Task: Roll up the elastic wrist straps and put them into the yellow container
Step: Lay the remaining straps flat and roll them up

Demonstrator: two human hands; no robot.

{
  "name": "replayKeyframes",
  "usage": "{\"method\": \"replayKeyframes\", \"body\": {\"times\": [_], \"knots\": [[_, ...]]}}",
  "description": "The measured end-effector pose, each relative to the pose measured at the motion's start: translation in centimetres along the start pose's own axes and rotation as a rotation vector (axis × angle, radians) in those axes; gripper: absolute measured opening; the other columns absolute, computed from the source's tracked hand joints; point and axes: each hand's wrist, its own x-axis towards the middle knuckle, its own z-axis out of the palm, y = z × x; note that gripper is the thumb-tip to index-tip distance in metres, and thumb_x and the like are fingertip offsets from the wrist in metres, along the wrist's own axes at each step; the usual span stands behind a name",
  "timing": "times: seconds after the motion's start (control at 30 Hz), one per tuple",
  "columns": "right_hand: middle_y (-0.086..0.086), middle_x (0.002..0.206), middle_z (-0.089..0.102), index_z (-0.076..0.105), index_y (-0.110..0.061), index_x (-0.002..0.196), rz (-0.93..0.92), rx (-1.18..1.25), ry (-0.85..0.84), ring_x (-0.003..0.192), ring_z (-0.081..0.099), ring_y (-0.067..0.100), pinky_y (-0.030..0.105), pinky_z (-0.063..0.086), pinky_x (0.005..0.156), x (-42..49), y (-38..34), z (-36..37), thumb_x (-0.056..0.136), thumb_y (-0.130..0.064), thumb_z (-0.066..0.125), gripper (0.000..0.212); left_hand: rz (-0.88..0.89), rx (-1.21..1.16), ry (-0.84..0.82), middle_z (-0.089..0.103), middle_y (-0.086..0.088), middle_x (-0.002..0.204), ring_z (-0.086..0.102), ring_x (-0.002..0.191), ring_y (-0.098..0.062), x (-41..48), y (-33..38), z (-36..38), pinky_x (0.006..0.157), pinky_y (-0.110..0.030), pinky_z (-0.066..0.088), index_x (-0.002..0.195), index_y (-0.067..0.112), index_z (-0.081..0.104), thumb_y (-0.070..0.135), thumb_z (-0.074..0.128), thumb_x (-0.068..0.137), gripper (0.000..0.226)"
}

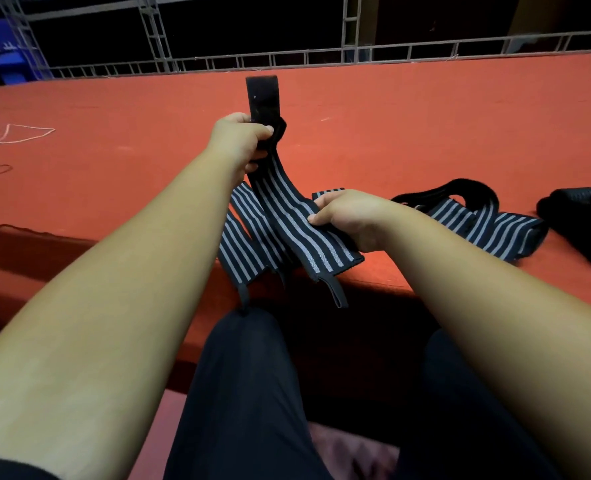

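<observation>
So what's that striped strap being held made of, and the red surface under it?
The striped strap looks like matte woven elastic fabric: ribbed lengthwise black and grey bands. Its plain black end looks fuzzy, possibly hook-and-loop. The red surface seems felt-like cloth: matte, no sheen.

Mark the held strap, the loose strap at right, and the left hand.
held strap [287, 220]: head view, striped middle.
loose strap [495, 230]: head view, striped band.
left hand [240, 136]: head view, back of hand.

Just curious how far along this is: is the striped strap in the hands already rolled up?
No, the striped strap stretches unrolled between the left hand and the right hand.
</observation>
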Motion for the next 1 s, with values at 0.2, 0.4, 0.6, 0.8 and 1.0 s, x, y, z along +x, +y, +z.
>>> {"method": "replayKeyframes", "body": {"times": [0.2,0.4,0.6,0.8,1.0], "knots": [[0.018,0.115,0.078,0.066,-0.011,0.115,0.029,-0.053,0.012,0.097,0.079,0.033,0.049,0.065,0.088,1.4,0.2,0.6,0.108,-0.007,0.060,0.011,0.001,-0.009,0.015,0.081,-0.007,0.113,0.078,0.100,-0.030,0.8,-0.9,-0.6,0.087,-0.043,0.053,0.109,0.021,0.070,0.014,0.073,0.095,0.015],[0.015,0.115,0.079,0.070,-0.014,0.116,0.048,-0.145,0.065,0.103,0.079,0.034,0.052,0.064,0.095,3.0,0.4,1.2,0.107,-0.009,0.060,0.015,-0.028,-0.037,0.013,0.080,-0.003,0.109,0.078,0.100,-0.026,1.9,-2.1,-0.9,0.094,-0.048,0.058,0.112,0.021,0.071,0.014,0.074,0.097,0.017],[0.007,0.113,0.073,0.068,-0.024,0.111,0.023,-0.367,0.182,0.103,0.073,0.028,0.049,0.062,0.096,5.3,1.2,1.4,0.105,-0.014,0.060,0.015,-0.041,-0.031,0.003,0.080,-0.005,0.109,0.078,0.100,-0.025,4.1,-4.4,-0.7,0.096,-0.044,0.060,0.110,0.018,0.073,0.015,0.076,0.097,0.014],[0.004,0.116,0.066,0.060,-0.018,0.123,-0.021,-0.788,0.301,0.100,0.062,0.027,0.038,0.050,0.080,9.0,0.9,2.1,0.104,-0.014,0.050,0.022,-0.065,-0.076,-0.001,0.080,0.001,0.102,0.074,0.092,-0.020,8.7,-6.7,-0.4,0.088,-0.038,0.054,0.107,0.020,0.074,0.017,0.076,0.097,0.011],[0.003,0.094,0.048,0.048,-0.014,0.120,0.067,-0.985,0.359,0.091,0.054,0.031,0.041,0.044,0.075,11.9,0.3,3.4,0.102,-0.006,0.048,0.020,-0.143,-0.131,0.035,0.079,0.004,0.096,0.076,0.087,-0.018,13.8,-9.6,0.5,0.076,-0.031,0.049,0.102,0.023,0.071,0.016,0.074,0.099,0.008]]}}
